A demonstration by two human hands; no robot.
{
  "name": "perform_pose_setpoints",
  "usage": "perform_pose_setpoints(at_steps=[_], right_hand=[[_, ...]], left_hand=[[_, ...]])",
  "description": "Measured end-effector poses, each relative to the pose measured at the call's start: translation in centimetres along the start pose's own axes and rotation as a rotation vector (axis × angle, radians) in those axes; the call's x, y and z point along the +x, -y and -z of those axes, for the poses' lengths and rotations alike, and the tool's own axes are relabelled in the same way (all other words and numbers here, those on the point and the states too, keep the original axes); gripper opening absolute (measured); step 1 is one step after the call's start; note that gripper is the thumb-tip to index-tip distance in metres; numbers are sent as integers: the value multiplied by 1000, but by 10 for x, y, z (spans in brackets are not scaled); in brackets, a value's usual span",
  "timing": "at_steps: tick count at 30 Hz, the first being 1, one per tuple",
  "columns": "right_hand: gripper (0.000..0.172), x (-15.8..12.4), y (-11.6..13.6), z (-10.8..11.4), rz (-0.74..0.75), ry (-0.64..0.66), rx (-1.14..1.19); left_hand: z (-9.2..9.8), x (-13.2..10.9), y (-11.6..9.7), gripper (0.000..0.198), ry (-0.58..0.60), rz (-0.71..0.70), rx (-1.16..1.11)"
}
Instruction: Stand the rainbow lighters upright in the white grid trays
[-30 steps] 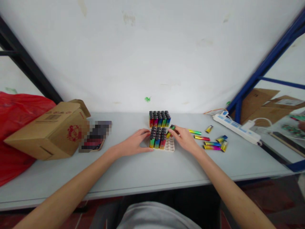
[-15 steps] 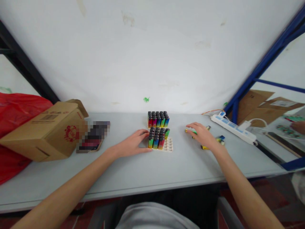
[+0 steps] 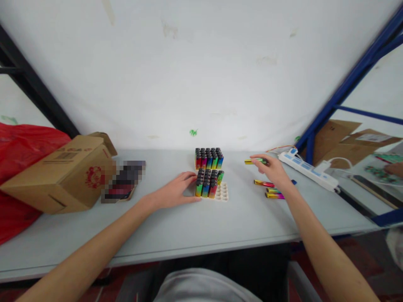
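My left hand (image 3: 176, 191) is curved around the left side of a white tray (image 3: 223, 193), thumb at the near corner and fingers at the far one. Black-topped lighters (image 3: 206, 186) in rainbow colours stand upright in the tray's left part; its right part shows bare round-edged slots. Between the thumb and fingers of my right hand (image 3: 270, 169) is a yellow-green lighter (image 3: 250, 161), lying level above or on the table. Under and beside that hand lie a red-gold lighter (image 3: 263, 183) and several more loose lighters (image 3: 274, 195), partly hidden by the wrist.
Behind the tray stands another block of upright lighters (image 3: 209, 161). Leftward are a phone (image 3: 124, 180), a cardboard box (image 3: 63, 176) and a red bag (image 3: 25, 140). A white power strip (image 3: 310, 171) and a blue frame (image 3: 310, 149) border the right side. Another person's hand shows far right.
My right hand has moved slightly away from me, with the yellow-green lighter now farther back. More of the loose lighters are uncovered. My left hand stays at the tray.
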State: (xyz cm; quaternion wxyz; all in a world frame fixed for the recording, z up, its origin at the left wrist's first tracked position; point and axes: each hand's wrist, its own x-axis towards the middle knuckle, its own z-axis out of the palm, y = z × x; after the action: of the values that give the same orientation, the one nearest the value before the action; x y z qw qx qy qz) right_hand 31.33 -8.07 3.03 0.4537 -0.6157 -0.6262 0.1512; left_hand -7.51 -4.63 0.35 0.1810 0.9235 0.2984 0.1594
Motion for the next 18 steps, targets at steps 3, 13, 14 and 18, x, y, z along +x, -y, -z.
perform_pose_setpoints(at_steps=[3, 13, 14, 18], right_hand=[[51, -2, 14, -22, -109, -10, 332], [56, -24, 50, -81, -212, 209, 631], [58, -26, 47, -85, -203, 177, 558], [59, -31, 34, -93, -92, 54, 259]], left_hand=[[1, 0, -2, 67, 4, -2, -9], [0, -1, 0, 69, -1, -10, 5], [-1, -1, 1, 69, -6, -14, 5], [-2, -1, 2, 68, -12, -16, 1]])
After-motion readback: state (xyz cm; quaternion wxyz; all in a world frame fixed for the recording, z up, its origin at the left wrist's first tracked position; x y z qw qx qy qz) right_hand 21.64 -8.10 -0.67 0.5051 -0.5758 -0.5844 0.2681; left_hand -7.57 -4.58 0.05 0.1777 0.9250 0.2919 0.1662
